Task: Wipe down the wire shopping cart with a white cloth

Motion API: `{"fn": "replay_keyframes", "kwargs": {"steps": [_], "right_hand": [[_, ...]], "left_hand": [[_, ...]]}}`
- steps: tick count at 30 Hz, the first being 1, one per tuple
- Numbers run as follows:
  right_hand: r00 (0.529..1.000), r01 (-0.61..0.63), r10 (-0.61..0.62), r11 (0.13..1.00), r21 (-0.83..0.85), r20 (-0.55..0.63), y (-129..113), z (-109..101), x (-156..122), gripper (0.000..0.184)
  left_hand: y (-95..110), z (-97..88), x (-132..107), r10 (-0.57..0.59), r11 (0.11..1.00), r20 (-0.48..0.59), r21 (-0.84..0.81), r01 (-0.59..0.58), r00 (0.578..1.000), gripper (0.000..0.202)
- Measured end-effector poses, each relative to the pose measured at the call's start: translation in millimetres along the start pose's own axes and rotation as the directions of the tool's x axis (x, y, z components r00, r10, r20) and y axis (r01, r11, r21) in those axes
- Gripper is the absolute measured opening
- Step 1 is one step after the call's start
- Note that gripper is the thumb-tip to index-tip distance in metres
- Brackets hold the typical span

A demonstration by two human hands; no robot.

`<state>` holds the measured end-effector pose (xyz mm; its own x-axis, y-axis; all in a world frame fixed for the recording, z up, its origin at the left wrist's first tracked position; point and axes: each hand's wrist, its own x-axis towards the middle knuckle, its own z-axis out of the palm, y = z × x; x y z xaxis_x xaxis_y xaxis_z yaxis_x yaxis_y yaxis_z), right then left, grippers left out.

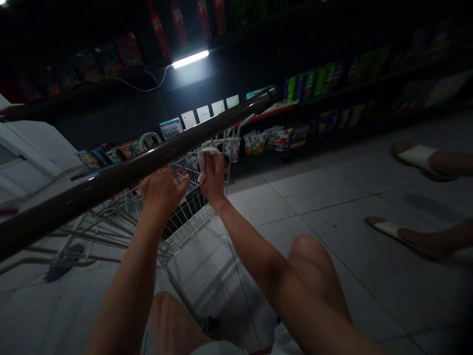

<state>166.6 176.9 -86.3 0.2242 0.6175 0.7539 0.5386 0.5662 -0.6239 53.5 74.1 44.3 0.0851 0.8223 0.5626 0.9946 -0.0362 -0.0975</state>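
Note:
A metal wire shopping cart (195, 209) with a long dark handle bar (177, 144) is tilted across my view. My left hand (159, 190) is closed on the cart's wire frame just below the bar, its thumb sticking out to the right; the fingertips are hidden. In my right hand (213, 180) is a white cloth (209, 151), pressed against the wires near the cart's right corner.
Dark shelves with snack bags (268, 140), green and blue cans (310, 86) and red bottles stand beyond the cart. A lit tube lamp (190, 59) hangs there. Another person's sandalled feet (421, 158) are on the tiled floor (332, 222) at right. A dark slipper (65, 262) shows at left.

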Motion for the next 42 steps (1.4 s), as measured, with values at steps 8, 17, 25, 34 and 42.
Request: {"fn": "replay_keyframes", "kwargs": {"steps": [8,17,25,34,42], "right_hand": [[0.985,-0.116,0.106,0.991,0.066,0.139,29,8,-48,0.071],[0.997,-0.015,-0.006,0.962,-0.273,-0.076,55,-38,32,0.067],[0.984,-0.045,0.087,0.966,-0.254,0.157,104,-24,-69,0.063],[0.984,0.127,-0.159,0.944,-0.304,-0.082,70,-60,27,0.059],[0.871,-0.369,0.378,0.925,-0.091,0.314,129,-1,-107,0.064]], "left_hand": [[18,12.3,26,-0.033,0.998,0.031,0.058,0.031,0.999,0.052],[11,13.7,23,-0.008,0.994,-0.007,0.108,0.008,1.000,0.053],[4,16.0,20,0.011,0.990,-0.012,0.140,-0.009,1.000,0.051],[-1,16.0,16,-0.008,0.992,-0.021,0.127,0.010,1.000,0.051],[-9,20.0,13,0.009,0.993,-0.039,0.122,-0.004,0.999,0.049]]}}
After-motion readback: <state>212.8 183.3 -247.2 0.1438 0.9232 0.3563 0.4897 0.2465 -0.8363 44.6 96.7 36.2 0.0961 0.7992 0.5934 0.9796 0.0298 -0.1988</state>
